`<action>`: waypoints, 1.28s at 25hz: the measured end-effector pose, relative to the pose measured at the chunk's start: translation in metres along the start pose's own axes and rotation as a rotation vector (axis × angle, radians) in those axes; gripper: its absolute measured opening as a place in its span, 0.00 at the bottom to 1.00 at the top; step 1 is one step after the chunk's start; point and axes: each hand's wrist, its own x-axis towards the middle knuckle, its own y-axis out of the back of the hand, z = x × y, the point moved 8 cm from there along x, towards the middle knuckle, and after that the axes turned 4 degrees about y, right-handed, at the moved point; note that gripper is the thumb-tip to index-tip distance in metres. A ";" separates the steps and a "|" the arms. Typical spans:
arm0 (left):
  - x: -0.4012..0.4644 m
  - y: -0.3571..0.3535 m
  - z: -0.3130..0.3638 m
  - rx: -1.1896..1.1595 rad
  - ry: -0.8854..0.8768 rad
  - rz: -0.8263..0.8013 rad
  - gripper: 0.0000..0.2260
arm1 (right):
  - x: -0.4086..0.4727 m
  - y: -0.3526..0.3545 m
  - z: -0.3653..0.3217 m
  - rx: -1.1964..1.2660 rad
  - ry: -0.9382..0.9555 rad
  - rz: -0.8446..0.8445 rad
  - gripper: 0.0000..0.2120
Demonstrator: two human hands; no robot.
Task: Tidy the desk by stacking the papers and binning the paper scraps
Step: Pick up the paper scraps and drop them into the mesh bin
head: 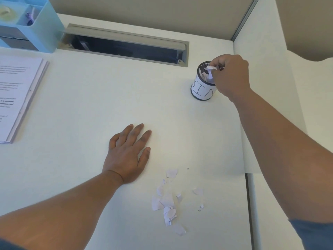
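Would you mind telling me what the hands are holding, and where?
The right hand pinches a paper scrap over the bin; the left hand holds nothing.

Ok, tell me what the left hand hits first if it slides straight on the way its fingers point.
Probably nothing: the left hand points across bare desk, passing left of the bin.

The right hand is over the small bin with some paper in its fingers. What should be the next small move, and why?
Probably open the fingers and let go: the right hand pinches a scrap directly above the bin opening, so it should fall inside. More scraps lie on the desk near the flat left hand.
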 end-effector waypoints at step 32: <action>-0.001 -0.002 0.000 -0.008 0.006 -0.001 0.26 | -0.307 -0.048 0.024 -0.035 -0.094 -0.822 0.18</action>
